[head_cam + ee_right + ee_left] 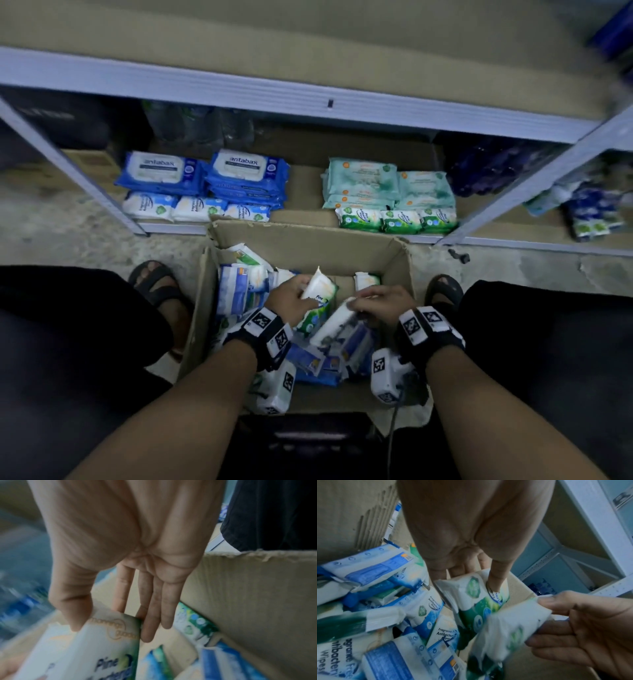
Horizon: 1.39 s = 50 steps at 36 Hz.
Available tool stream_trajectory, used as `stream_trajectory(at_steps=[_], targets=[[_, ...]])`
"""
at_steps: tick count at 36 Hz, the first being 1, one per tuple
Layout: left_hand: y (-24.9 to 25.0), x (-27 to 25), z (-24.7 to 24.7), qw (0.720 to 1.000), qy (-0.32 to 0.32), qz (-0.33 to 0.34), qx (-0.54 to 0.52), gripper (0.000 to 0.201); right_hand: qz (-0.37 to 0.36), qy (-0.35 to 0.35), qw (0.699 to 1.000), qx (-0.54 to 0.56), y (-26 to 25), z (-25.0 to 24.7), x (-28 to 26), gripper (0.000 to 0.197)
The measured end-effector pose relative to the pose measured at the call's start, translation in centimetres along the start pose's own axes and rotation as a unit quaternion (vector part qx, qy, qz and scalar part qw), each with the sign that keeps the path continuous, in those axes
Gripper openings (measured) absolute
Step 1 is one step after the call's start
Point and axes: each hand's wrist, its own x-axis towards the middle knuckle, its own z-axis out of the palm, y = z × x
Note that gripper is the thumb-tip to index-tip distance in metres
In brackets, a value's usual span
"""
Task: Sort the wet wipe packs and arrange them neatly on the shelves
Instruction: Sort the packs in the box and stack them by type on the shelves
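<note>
Wipe packs fill the cardboard box [301,240] between my feet. My left hand [291,298] grips a green pine pack [320,301], thumb curled on its face; my right hand [383,301] pinches a second white pack [334,323] (blurred) just beside it. Ahead, the bottom shelf [301,195] holds blue stacks [205,181] left, green stacks [390,195] right, bare cardboard between them.

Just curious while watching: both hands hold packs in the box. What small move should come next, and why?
Likely lift both hands out of the cardboard box toward the shelved green row. The left hand grips a pine pack, the right hand pinches a second pack, also marked Pine; matching packs stand there.
</note>
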Motion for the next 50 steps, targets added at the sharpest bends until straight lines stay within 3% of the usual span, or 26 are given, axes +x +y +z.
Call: stream_trajectory(at_steps=[4, 8, 11, 14, 16, 20, 27, 32, 36, 41, 45, 50], targets=[[0.7, -1.6, -0.5, 0.999, -0.02, 0.007, -0.037, 0.038, -0.001, 0.006, 0.995, 0.096, -1.1, 0.3, -1.3, 0.012], [2.2, -3.6, -1.0, 0.996, -0.035, 0.007, -0.077, 0.019, 0.021, 0.0, 0.992, 0.126, -1.5, 1.4, -1.4, 0.021], [2.3, -4.5, -1.0, 0.991, -0.065, 0.003, -0.117, 0.035, 0.043, -0.011, 0.989, 0.141, -1.8, 2.0, -1.5, 0.033], [2.2, -5.0, -1.1, 0.991, -0.084, 0.004, -0.105, 0.043, 0.04, -0.01, 0.989, 0.139, -1.7, 2.2, -1.2, 0.068], [2.1, -5.1, -1.1, 0.992, -0.091, 0.008, -0.085, 0.048, 0.016, -0.002, 0.991, 0.13, -1.4, 2.5, -1.0, 0.075], [1.8, -5.0, -1.1, 0.992, -0.063, -0.01, -0.113, 0.053, -0.012, 0.023, 0.991, 0.131, -1.9, 2.6, -2.1, 0.06], [2.0, -4.3, -1.4, 0.976, -0.053, -0.06, -0.203, 0.085, -0.024, 0.047, 0.986, 0.157, -0.3, 2.7, -0.5, 0.075], [1.0, -3.5, -0.8, 0.973, -0.071, -0.076, -0.206, 0.078, 0.004, -0.01, 0.984, 0.181, -0.8, 2.8, -1.4, 0.037], [0.1, -2.7, -0.1, 0.965, -0.068, -0.089, -0.237, 0.093, -0.009, 0.004, 0.982, 0.191, 0.0, 3.5, -0.7, 0.035], [1.1, -3.1, -0.2, 0.952, -0.094, -0.091, -0.278, 0.062, -0.008, 0.01, 0.975, 0.223, 0.9, 4.1, 0.4, 0.041], [1.0, -2.6, 0.0, 0.94, -0.078, -0.113, -0.312, 0.051, 0.02, -0.022, 0.973, 0.231, 1.4, 4.3, 1.7, 0.071], [0.4, -1.9, 0.3, 0.943, -0.076, -0.102, -0.308, 0.029, 0.05, -0.066, 0.968, 0.238, 1.4, 4.5, 2.3, 0.051]])
